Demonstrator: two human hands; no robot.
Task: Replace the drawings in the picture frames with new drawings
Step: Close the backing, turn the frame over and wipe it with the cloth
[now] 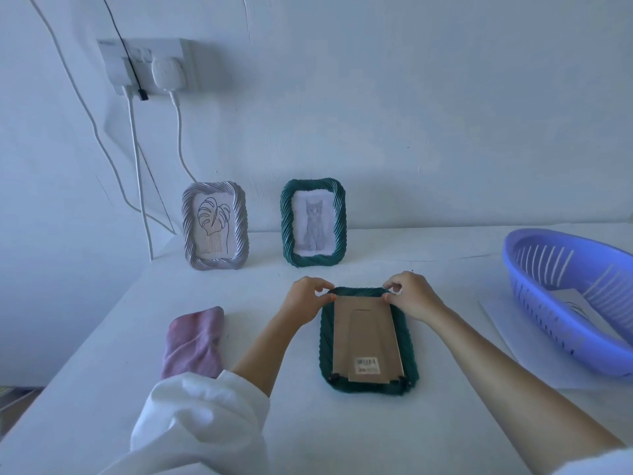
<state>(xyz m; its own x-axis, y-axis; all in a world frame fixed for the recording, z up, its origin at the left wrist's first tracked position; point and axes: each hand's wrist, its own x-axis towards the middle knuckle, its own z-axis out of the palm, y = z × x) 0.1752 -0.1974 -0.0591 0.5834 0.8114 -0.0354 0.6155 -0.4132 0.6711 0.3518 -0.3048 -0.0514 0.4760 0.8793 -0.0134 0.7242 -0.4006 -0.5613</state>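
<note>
A dark green frame lies face down on the white table, its brown cardboard back with a barcode label facing up. My left hand pinches the far left corner of the backing. My right hand pinches the far right corner. Further back, a grey frame with a leaf drawing and a second green frame with a cat drawing stand upright against the wall.
A folded pink cloth lies left of the flat frame. A blue plastic basket sits at the right on a white sheet of paper. Cables hang from a wall socket at the back left.
</note>
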